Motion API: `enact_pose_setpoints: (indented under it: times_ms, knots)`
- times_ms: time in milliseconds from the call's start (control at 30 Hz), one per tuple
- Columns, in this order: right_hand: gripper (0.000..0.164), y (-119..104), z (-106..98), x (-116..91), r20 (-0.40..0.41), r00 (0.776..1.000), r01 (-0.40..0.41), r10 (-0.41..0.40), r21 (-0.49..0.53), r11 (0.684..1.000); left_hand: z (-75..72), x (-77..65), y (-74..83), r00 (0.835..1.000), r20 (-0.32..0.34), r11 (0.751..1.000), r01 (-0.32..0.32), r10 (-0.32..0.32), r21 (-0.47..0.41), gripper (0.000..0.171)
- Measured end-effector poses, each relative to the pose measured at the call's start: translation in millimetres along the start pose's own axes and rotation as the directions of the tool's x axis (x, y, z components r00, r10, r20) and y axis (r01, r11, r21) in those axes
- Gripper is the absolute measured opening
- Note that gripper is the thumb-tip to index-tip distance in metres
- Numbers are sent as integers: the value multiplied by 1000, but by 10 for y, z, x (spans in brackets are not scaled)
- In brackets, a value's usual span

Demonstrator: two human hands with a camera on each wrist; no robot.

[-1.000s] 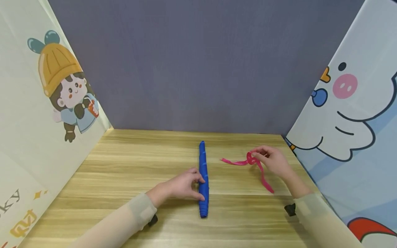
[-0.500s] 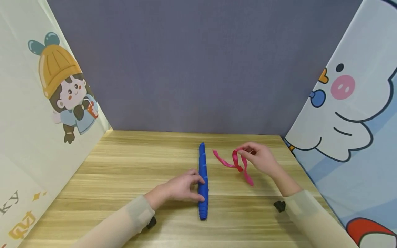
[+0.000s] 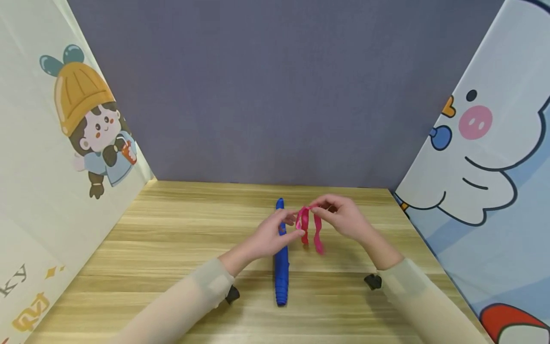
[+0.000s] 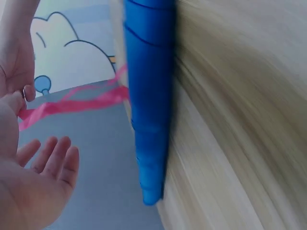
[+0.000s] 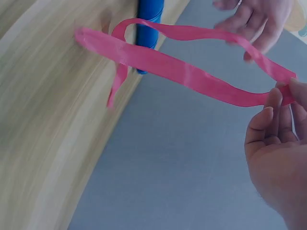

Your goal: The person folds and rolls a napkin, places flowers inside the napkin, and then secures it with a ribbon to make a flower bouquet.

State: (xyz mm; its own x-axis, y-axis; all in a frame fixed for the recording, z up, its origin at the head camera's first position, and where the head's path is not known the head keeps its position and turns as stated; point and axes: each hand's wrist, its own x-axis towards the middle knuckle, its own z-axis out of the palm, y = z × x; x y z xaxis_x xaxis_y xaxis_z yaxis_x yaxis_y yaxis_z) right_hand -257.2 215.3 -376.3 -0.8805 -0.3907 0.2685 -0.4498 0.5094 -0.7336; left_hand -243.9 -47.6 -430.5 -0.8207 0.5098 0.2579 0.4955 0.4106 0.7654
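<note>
A long, slim blue roll (image 3: 281, 279) with wrapped, tapering layers lies on the wooden table, pointing away from me. Just right of its far half, my right hand (image 3: 347, 219) pinches a pink ribbon (image 5: 163, 64) between thumb and fingertips. The ribbon's loop and tails hang down from that pinch. My left hand (image 3: 269, 237) hovers over the roll, thumb and fingers spread apart beside the ribbon; in the left wrist view its fingers (image 4: 50, 160) are loosely extended. Whether the left fingertips touch the ribbon cannot be made out.
The wooden tabletop (image 3: 172, 224) runs back to a grey-purple panel (image 3: 275, 95). Printed cartoon side panels stand at left (image 3: 26, 167) and right (image 3: 507, 191). A black device sits under each cuff.
My right hand has carried the ribbon leftward, close to the blue roll. My left hand has left the roll's near half and moved forward and right, up to the ribbon.
</note>
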Motion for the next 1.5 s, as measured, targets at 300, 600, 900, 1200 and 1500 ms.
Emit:
enact_pose_setpoints:
  times_ms: [300, 600, 900, 1200, 1500]
  knots:
    - [15, -105, 41, 14, 8, 1000, 22, -23, 20, 1000, 34, 127, 14, 993, -114, 989, 20, -36, -146, 20]
    - [14, -79, 49, -18, 6, 1000, 1, -1, 47, 999, -128, 90, -6, 992, -76, 957, 81, -106, -278, 17]
    - [16, 16, 57, -45, 32, 998, -65, 63, 75, 995, -344, 74, -18, 997, -17, 966, 64, -71, -250, 15]
    - [25, 23, 89, -43, 82, 995, -78, 64, 175, 981, -540, 70, 56, 998, -45, 989, 43, -50, -144, 12]
    - [32, 43, 161, -63, 70, 997, -42, 29, 189, 981, -677, 36, 41, 998, -36, 997, 46, -49, -64, 9]
